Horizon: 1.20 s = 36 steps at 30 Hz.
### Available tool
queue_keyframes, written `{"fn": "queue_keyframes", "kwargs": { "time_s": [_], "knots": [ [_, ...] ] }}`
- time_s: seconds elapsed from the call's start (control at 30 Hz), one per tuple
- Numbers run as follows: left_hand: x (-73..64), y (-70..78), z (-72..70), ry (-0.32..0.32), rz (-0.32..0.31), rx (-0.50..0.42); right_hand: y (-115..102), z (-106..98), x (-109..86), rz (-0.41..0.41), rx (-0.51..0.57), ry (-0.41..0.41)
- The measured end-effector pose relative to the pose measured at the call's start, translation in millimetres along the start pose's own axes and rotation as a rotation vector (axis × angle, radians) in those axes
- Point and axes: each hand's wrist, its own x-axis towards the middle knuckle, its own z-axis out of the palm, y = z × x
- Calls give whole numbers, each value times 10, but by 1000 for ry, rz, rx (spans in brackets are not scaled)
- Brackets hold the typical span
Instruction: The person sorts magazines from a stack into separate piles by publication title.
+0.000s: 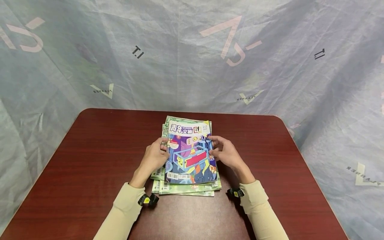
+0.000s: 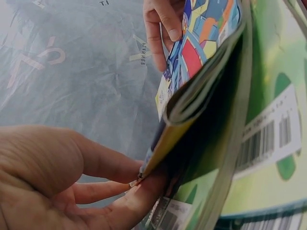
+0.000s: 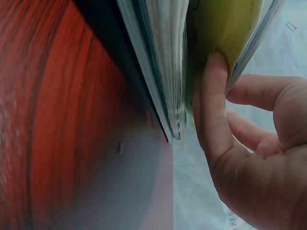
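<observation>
A magazine (image 1: 192, 156) with a blue and purple cartoon cover lies over a pile of green-covered magazines (image 1: 192, 189). At its left edge my left hand (image 1: 154, 155) pinches it between thumb and fingers. My right hand (image 1: 226, 151) grips the opposite edge the same way. In the left wrist view, the left hand (image 2: 81, 177) holds the spine side, and a gap shows between this magazine and the green ones. In the right wrist view, the right hand (image 3: 259, 143) has fingers under the yellow back cover (image 3: 225, 28), apart from the page edges of the pile (image 3: 163, 62).
The pile sits in the middle of a dark red wooden table (image 1: 99, 160). A grey printed cloth (image 1: 180, 66) hangs behind the table and along both sides. Each wrist wears a small black camera, one on the left (image 1: 148, 200), one on the right (image 1: 235, 193).
</observation>
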Motion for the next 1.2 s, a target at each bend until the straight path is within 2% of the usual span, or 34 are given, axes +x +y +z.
{"fn": "queue_keyframes", "kwargs": {
  "time_s": [0.37, 0.6, 0.9, 1.03, 1.2],
  "knots": [
    [17, 52, 65, 24, 30, -24, 34, -48, 4, -26, -11, 57],
    [43, 66, 121, 63, 76, -34, 12, -112, -1, -20, 3, 100],
    [36, 73, 159, 96, 85, -118, -7, -211, 1, -43, 42, 134],
    [50, 129, 236, 117, 95, -141, -24, -297, -16, -47, 50, 152],
    [81, 261, 361, 128, 147, -175, -18, -448, -62, -41, 57, 207]
  ]
}}
